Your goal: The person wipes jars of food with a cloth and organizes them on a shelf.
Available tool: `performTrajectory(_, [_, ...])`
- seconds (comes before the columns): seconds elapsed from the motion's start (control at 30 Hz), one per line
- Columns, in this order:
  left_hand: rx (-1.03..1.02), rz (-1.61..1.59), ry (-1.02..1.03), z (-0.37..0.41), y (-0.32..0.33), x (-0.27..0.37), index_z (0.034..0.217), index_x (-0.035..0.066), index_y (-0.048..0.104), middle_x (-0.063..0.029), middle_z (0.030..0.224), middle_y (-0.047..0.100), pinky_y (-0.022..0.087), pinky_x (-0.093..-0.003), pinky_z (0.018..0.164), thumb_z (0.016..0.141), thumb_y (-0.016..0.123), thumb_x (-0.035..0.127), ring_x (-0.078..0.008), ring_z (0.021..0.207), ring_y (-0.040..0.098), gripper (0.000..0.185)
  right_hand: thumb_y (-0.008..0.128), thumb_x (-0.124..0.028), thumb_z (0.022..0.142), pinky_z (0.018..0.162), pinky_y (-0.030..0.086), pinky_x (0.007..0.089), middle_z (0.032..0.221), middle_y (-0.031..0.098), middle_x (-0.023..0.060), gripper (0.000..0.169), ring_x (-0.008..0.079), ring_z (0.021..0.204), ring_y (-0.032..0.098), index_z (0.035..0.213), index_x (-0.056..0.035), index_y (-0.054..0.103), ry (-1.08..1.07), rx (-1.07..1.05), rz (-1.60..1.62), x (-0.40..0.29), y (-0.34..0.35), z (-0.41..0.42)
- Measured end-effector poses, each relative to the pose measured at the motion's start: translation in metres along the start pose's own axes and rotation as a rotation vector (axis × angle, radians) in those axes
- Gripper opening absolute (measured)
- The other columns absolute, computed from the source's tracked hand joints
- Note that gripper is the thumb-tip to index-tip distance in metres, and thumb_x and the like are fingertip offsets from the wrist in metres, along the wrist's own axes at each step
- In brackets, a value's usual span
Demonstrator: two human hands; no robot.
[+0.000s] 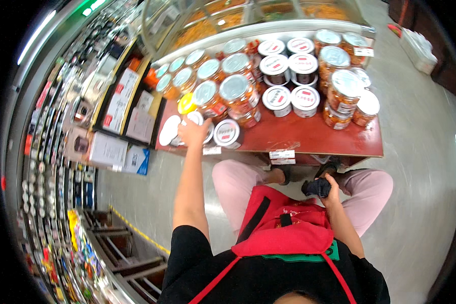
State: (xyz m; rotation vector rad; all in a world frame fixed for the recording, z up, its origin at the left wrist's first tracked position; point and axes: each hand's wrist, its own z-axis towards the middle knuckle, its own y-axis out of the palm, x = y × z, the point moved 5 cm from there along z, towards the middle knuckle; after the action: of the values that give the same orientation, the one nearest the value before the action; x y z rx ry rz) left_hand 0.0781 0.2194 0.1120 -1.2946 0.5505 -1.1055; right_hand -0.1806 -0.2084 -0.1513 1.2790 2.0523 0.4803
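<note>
My left hand (193,132) is at the left front of a red-brown display table (285,131), among white-lidded tubs. Its fingers and thumb reach to a white lid (195,117); whether they grip it is hidden. One white-lidded tub (170,131) sits at its left, and another (227,133) with print on the lid stands at its right. Just behind is a jar with a yellow lid (186,103). Low between my knees, my right hand (331,193) holds a bunched dark cloth (316,188).
Clear jars of orange-red food (235,91) stand in rows, some stacked. White-lidded tubs (276,98) fill the middle, more jars (344,91) the right end. Behind is a glass-fronted food case (216,26). Boxed goods on a shelf (121,98) flank the table's left.
</note>
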Motion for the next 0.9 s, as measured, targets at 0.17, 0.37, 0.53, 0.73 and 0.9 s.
performTrajectory(0.17, [-0.151, 0.095, -0.14, 0.014, 0.0, 0.0, 0.138, 0.01, 0.037, -0.0256, 0.131, 0.043, 0.041, -0.0584, 0.092, 0.063, 0.075, 0.057, -0.039, 0.127, 0.038, 0.096, 0.066, -0.033, 0.083, 0.075, 0.055, 0.0406, 0.09, 0.066, 0.0131, 0.03, 0.027, 0.082, 0.066, 0.098, -0.0072, 0.06, -0.069, -0.013, -0.086, -0.002, 0.004, -0.01])
performTrajectory(0.37, [-0.155, 0.093, -0.101, 0.018, 0.006, 0.007, 0.14, 0.014, 0.035, -0.0259, 0.129, 0.046, 0.039, -0.0575, 0.096, 0.064, 0.075, 0.051, -0.04, 0.125, 0.04, 0.093, 0.065, -0.027, 0.084, 0.07, 0.052, 0.0378, 0.086, 0.065, 0.008, 0.023, 0.0232, 0.078, 0.063, 0.096, -0.0084, 0.06, -0.139, 0.015, -0.064, -0.004, -0.011, 0.003])
performTrajectory(0.53, [-0.12, 0.119, -0.066, 0.019, -0.005, -0.007, 0.14, 0.018, 0.036, -0.0233, 0.128, 0.049, 0.042, -0.0582, 0.094, 0.064, 0.076, 0.048, -0.0405, 0.125, 0.041, 0.091, 0.066, -0.024, 0.084, 0.069, 0.049, 0.0341, 0.088, 0.064, 0.0051, 0.024, 0.0207, 0.077, 0.062, 0.101, -0.0089, 0.061, -0.12, -0.007, -0.077, -0.003, 0.008, -0.007])
performTrajectory(0.73, [-0.155, 0.157, -0.011, 0.003, -0.003, -0.006, 0.142, 0.017, 0.035, -0.0218, 0.133, 0.044, 0.04, -0.0565, 0.097, 0.065, 0.074, 0.04, -0.0394, 0.126, 0.04, 0.089, 0.064, -0.021, 0.083, 0.061, 0.05, 0.0348, 0.08, 0.061, 0.0066, 0.017, 0.0212, 0.07, 0.061, 0.092, -0.0085, 0.059, -0.144, -0.008, -0.097, -0.002, 0.007, -0.002])
performTrajectory(0.9, [-0.212, 0.137, -0.001, 0.013, -0.004, -0.007, 0.142, 0.012, 0.035, -0.0249, 0.136, 0.039, 0.038, -0.0563, 0.1, 0.064, 0.075, 0.047, -0.0422, 0.128, 0.036, 0.094, 0.066, -0.02, 0.082, 0.062, 0.048, 0.0342, 0.078, 0.059, 0.0054, 0.015, 0.0199, 0.069, 0.059, 0.09, -0.0096, 0.058, -0.154, 0.055, -0.176, -0.005, 0.003, -0.009])
